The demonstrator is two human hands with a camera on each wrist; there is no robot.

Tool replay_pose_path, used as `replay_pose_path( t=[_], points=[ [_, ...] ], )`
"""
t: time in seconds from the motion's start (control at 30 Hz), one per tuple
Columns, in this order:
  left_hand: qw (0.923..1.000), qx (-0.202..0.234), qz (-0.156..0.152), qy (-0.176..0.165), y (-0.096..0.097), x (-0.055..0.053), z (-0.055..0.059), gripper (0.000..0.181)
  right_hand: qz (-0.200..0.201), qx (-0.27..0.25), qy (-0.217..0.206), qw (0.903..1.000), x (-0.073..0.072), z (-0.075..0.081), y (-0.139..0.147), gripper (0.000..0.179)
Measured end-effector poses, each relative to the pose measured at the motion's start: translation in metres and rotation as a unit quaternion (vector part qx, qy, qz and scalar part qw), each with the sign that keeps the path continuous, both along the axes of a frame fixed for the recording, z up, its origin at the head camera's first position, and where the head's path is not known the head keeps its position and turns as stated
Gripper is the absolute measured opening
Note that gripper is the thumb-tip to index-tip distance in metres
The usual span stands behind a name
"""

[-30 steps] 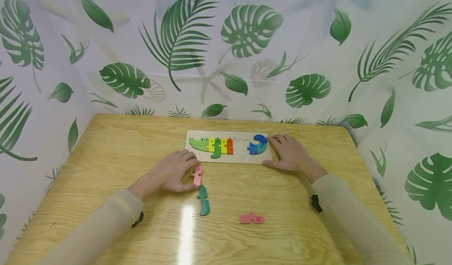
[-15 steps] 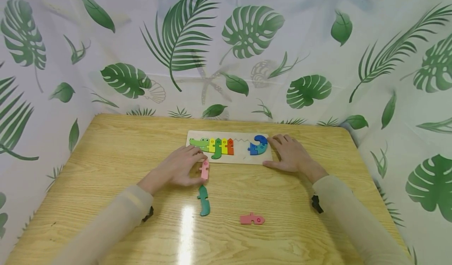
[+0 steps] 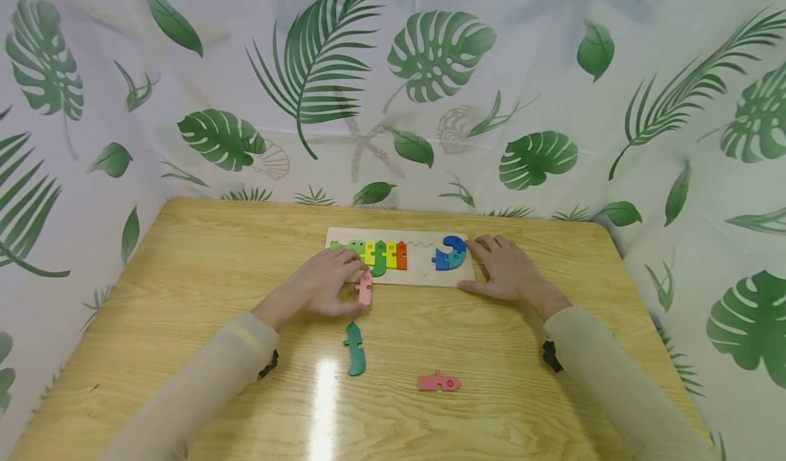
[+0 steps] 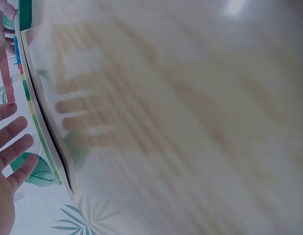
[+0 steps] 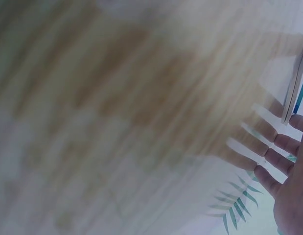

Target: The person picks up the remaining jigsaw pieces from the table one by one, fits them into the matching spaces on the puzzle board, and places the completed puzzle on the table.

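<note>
My left hand (image 3: 328, 284) pinches a light pink puzzle piece (image 3: 365, 292) by its ends, between thumb and index finger, near the front edge of the wooden puzzle board (image 3: 424, 277). In the left wrist view the pink piece (image 4: 7, 81) appears edge-on, with the other fingers spread below it. On the board lies a crocodile puzzle: a green head partly hidden by the hand, yellow, green and orange body pieces (image 3: 391, 255), and a blue tail (image 3: 456, 253), with a bare stretch between. My right hand (image 3: 506, 270) rests at the board's right end, fingers extended and holding nothing.
On the wooden table (image 3: 245, 406) a teal leg piece (image 3: 355, 350) lies in front of the left hand. A darker pink piece (image 3: 439, 382) lies nearer the front. A leaf-printed white cloth (image 3: 368, 79) hangs behind the table and at both sides.
My left hand has carried the light pink piece right and toward the board, away from the teal piece. The right hand has stayed at the board's end.
</note>
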State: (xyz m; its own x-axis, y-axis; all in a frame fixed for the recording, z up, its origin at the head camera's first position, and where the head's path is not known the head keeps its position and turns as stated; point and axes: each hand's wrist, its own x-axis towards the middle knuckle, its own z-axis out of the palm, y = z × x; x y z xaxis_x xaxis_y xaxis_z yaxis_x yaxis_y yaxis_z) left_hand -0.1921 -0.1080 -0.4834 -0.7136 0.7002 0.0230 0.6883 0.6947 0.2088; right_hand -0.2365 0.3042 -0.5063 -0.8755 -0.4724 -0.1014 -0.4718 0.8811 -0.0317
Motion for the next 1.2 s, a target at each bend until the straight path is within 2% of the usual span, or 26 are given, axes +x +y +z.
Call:
replay_pose_path(
  t=[0.43, 0.77, 1.2],
  points=[
    [0.9999, 0.005, 0.014, -0.006, 0.010, -0.018, -0.005, 0.078, -0.004, 0.004, 0.000, 1.0000, 0.002, 0.002, -0.001, 0.107],
    [0.9998, 0.012, 0.016, 0.000, 0.018, -0.026, -0.006, 0.074, -0.004, 0.005, 0.001, 1.0000, 0.001, 0.001, 0.000, 0.107],
    [0.9993, 0.006, 0.034, -0.017, 0.029, -0.036, -0.006, 0.076, -0.009, 0.002, -0.004, 1.0000, 0.001, 0.001, -0.001, 0.107]
  ],
)
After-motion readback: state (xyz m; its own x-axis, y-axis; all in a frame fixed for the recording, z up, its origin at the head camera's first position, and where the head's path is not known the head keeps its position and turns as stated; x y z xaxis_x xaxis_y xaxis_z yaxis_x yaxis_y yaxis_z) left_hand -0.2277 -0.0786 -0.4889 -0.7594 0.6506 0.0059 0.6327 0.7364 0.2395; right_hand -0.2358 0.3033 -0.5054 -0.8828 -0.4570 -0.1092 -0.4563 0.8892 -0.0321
